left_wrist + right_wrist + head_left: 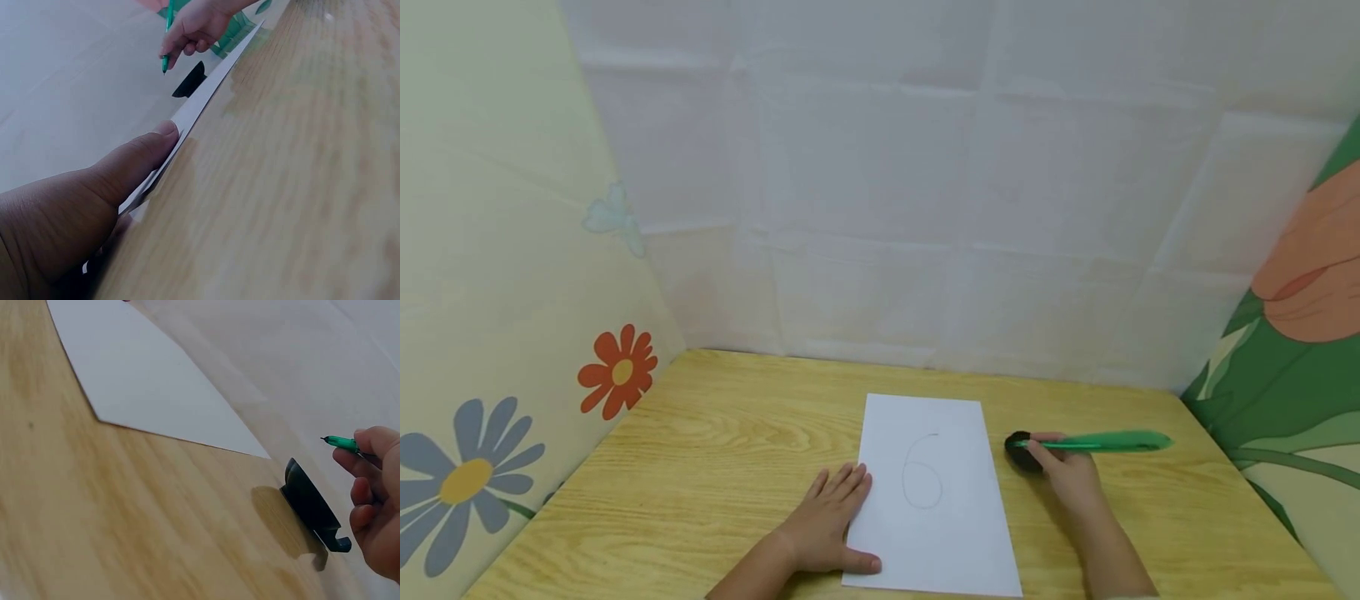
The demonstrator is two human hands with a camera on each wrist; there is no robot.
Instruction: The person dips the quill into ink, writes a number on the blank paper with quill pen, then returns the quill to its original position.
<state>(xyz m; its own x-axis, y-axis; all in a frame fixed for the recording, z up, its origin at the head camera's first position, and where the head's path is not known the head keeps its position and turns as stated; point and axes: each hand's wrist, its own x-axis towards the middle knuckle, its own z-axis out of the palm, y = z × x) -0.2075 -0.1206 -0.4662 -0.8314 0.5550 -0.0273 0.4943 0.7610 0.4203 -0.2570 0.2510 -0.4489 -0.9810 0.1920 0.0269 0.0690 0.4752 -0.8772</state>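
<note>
A white sheet of paper point(962, 500) lies on the table with a thin "6" drawn on it. My left hand point(830, 521) rests flat over the sheet's left edge, fingers spread, the thumb point(147, 150) on the paper. To the right of the sheet, my right hand point(1071, 479) pinches a green pen point(1116, 441) with a broad, leaf-like body. Its dark tip point(325, 439) points left and is clear of the paper. Close by the pen tip is a small black dish-shaped piece point(309, 497) with a curled end, apart from my fingers in the right wrist view.
The wood-grain table point(737, 433) meets a creased white cloth point(865, 167) at the back. A flower-printed cloth point(497, 250) hangs at the left. Another with large green leaves point(1300, 383) hangs at the right.
</note>
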